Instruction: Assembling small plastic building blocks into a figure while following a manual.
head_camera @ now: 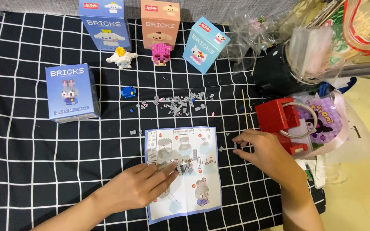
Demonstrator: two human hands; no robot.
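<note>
My left hand (140,186) rests on a pale blue instruction sheet (202,171) and pinches a small grey brick build (184,167) at its fingertips. To the right of the sheet, my right hand (264,152) holds a tiny grey brick (236,145) between thumb and finger just above the black checked cloth (31,162). A scatter of small grey and pink loose bricks (180,103) lies above the sheet. A small blue brick piece (128,92) sits to their left.
Several brick boxes stand on the cloth: a blue one (71,92) at left and blue, peach and light blue ones (159,25) along the back. A white figure (121,57) and pink figure (161,53) stand before them. A red holder (277,115) and plastic bags (322,55) crowd the right.
</note>
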